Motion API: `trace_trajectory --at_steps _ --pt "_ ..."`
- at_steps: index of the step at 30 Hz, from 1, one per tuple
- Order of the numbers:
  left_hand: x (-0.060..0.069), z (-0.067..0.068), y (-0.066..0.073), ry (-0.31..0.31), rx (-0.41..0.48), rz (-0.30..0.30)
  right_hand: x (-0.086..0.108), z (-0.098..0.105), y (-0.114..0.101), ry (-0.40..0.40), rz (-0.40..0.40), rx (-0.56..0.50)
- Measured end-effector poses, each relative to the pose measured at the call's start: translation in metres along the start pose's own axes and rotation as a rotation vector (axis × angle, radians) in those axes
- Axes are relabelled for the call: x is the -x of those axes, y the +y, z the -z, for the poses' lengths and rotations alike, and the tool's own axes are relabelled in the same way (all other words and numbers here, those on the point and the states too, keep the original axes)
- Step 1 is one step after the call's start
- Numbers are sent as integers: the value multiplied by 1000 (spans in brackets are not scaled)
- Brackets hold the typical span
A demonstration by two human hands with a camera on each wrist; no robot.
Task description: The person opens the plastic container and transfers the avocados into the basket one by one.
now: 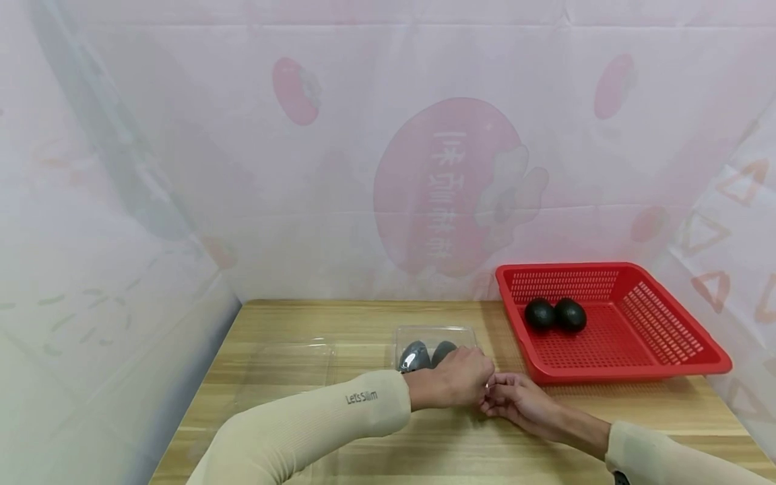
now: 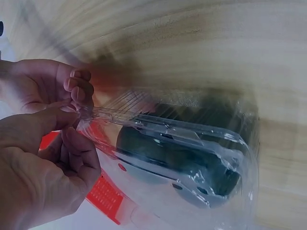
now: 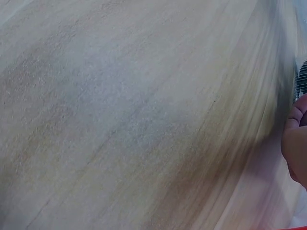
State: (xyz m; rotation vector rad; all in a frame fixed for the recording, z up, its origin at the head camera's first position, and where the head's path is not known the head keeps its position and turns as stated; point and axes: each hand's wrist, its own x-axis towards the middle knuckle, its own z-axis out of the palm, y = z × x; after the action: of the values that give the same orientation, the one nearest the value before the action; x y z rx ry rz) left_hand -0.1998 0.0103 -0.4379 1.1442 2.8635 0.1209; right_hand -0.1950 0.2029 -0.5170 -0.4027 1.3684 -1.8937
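Note:
A clear plastic box (image 1: 433,331) with dark avocados (image 1: 415,357) inside sits at the middle of the table. In the left wrist view its lid and rim meet at a corner, where the left hand (image 2: 48,163) pinches the plastic edge. The right hand (image 2: 50,86) is at the same corner, its thumb and finger on the edge and its other fingers curled. From the head view, the left hand (image 1: 462,377) covers the box's near right part and the right hand (image 1: 526,405) touches it. Only part of the right hand (image 3: 295,143) shows in the right wrist view.
A red basket (image 1: 606,369) holding two dark avocados (image 1: 570,315) stands at the right of the wooden table (image 1: 376,313). Another clear plastic container (image 1: 291,347) lies at the left, partly behind the left sleeve. A printed cloth (image 1: 339,202) hangs behind the table.

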Motion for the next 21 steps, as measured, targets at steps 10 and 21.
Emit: trace_trajectory --at_steps 10,21 --pt "3 5 -3 41 84 10 0 -1 -2 -18 -7 -19" --pt "7 7 -5 4 102 16 -1 2 -8 -15 -87 36"
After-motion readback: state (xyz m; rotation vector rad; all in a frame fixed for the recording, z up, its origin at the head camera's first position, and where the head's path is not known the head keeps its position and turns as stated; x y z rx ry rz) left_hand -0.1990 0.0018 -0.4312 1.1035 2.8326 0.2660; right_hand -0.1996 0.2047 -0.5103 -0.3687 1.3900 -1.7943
